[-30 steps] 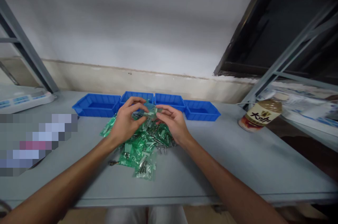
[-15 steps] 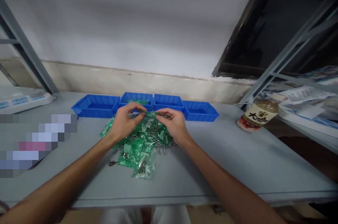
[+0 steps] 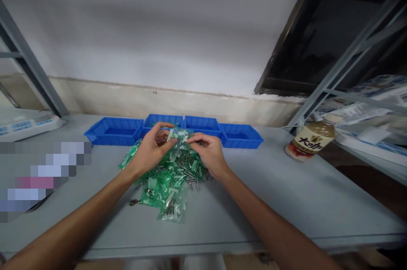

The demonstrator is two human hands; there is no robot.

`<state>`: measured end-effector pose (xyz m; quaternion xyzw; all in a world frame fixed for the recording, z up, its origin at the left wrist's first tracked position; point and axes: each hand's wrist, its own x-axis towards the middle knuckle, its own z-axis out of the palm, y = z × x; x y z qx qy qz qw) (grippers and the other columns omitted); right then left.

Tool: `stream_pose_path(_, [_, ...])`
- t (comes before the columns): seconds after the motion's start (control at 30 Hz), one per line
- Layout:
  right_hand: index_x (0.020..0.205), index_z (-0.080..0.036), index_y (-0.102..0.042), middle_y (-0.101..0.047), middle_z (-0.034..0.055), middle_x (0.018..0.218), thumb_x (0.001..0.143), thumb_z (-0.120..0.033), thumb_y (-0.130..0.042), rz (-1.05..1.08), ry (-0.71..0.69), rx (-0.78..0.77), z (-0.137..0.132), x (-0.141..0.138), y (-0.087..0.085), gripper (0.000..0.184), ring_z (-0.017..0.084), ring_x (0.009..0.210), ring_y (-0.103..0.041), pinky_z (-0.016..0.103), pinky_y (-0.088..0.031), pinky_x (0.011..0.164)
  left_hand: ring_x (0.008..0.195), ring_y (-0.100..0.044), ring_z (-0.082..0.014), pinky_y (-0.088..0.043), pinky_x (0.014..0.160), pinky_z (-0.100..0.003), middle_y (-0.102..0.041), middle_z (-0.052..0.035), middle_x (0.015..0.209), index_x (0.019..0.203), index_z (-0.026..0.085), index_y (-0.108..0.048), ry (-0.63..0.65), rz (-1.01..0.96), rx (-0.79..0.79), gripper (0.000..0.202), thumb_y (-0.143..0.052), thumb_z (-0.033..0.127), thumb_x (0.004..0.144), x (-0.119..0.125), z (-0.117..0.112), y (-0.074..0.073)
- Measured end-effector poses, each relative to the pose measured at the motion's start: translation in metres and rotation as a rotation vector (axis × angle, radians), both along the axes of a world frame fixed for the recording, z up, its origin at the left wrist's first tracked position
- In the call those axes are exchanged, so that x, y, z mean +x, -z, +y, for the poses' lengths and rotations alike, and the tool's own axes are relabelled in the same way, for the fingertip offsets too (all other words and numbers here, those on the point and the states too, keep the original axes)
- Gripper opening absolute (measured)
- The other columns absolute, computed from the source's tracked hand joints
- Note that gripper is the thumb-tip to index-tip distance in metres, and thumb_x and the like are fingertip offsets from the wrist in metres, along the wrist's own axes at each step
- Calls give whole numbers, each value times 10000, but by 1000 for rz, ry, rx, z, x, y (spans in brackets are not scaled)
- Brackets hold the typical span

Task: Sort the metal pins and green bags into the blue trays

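Between my two hands is a small clear plastic bag (image 3: pixel 181 135) with pale pieces showing through it. My left hand (image 3: pixel 152 148) pinches its left side between thumb and fingers. On the other side, the fingertips of my right hand (image 3: pixel 208 151) close on the bag's right edge. Right below lies a heap of green-tinted plastic bags (image 3: pixel 155 185), mixed with loose metal screws or pins (image 3: pixel 192 174). One clear bag of metal pins (image 3: pixel 173 210) lies at the heap's near end. My hands hide part of the heap.
Several blue trays (image 3: pixel 241 136) stand in a row behind the heap, against the wall. A labelled bottle (image 3: pixel 311 139) stands on the right of the grey table (image 3: pixel 270 193). A white power strip (image 3: pixel 34 128) lies at the left, behind a blurred-out patch.
The bag between my hands has come up and turned, so more of its face shows. Both hands stay over the heap, and the view has shifted slightly.
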<state>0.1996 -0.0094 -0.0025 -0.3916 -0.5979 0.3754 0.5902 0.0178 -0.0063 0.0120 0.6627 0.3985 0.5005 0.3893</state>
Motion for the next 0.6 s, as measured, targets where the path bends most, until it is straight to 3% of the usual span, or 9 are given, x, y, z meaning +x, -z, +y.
stream_pose_path(0.1, [724, -220, -749, -719, 3, 749, 702, -186, -620, 19, -48, -87, -2, -2, -3, 135, 136, 651, -628, 288, -530, 675, 685, -550, -128, -431, 616, -255, -571, 8, 780, 1075, 207, -536, -25, -3, 38, 348, -677, 312, 775, -1, 1, 2])
stream_pose_path(0.2, [744, -217, -755, -731, 10, 797, 709, -209, -596, 91, -82, -151, -3, -3, -3, 163, 149, 693, -643, 300, -553, 694, 771, -574, -150, -451, 683, -277, -604, -15, 825, 958, 190, -581, -55, 53, 81, 233, -671, 309, 779, -2, 4, 5])
stream_pose_path(0.43, [782, -186, -756, -733, 30, 794, 690, -214, -620, 227, -3, -202, 4, -5, -8, 167, 162, 694, -651, 339, -555, 753, 739, -612, -158, -466, 674, -277, -636, -12, 808, 970, 186, -549, -201, 25, 82, 239, -572, 391, 851, -7, 12, 6])
stream_pose_path(0.53, [801, -170, -747, -736, 57, 867, 670, -180, -638, 357, -18, -199, 14, -12, -22, 171, 164, 730, -669, 339, -563, 765, 697, -593, -163, -445, 670, -289, -634, -10, 747, 794, 181, -579, -203, 272, 132, 209, -507, 358, 880, -9, 12, 8])
stream_pose_path(0.6, [900, -174, -737, -725, 84, 1011, 653, -143, -656, 390, -99, -242, 21, -19, -32, 262, 172, 761, -688, 354, -572, 771, 722, -586, -180, -433, 698, -307, -638, -13, 749, 778, 192, -595, -169, 479, 240, 179, -496, 303, 877, -8, 9, 9])
